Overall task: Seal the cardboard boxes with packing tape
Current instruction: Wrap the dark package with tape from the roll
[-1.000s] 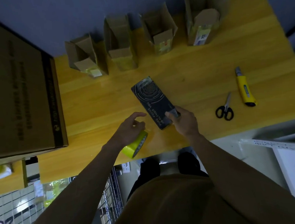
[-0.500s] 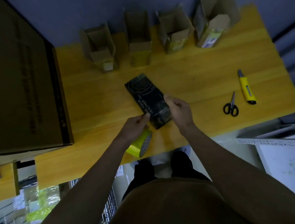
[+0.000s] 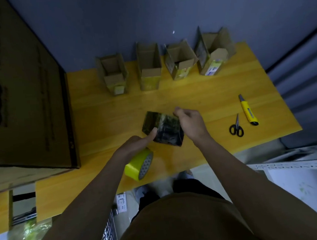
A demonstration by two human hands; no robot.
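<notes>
The left hand (image 3: 136, 143) has its fingers curled round a yellow tape roll (image 3: 139, 164), gripping it from above, while its thumb (image 3: 152, 133) stretches forward and presses on the near left face of a dark box (image 3: 163, 130). The right hand (image 3: 189, 123) comes in from the right with fingers bent, its grip pinching the far right corner of the dark box; whether a flap or a strip of tape lies between the fingertips cannot be told. The dark box is black and glossy with faint printed marks, blurred, and tilted up off the desk (image 3: 199, 97) between the two hands. The tape roll hangs just below and to the left of the dark box, close to the desk's near edge, its open core turned toward the camera's right. At the back of the desk four small cardboard boxes stand in a row against the wall, all with flaps open: the first (image 3: 114, 75), the second (image 3: 149, 69), the third (image 3: 180, 63) and the fourth (image 3: 214, 54). A pair of scissors (image 3: 236, 127) and a yellow knife (image 3: 248, 111) lie on the right, well apart from the hands. A large carton (image 3: 23, 97) fills the left.
</notes>
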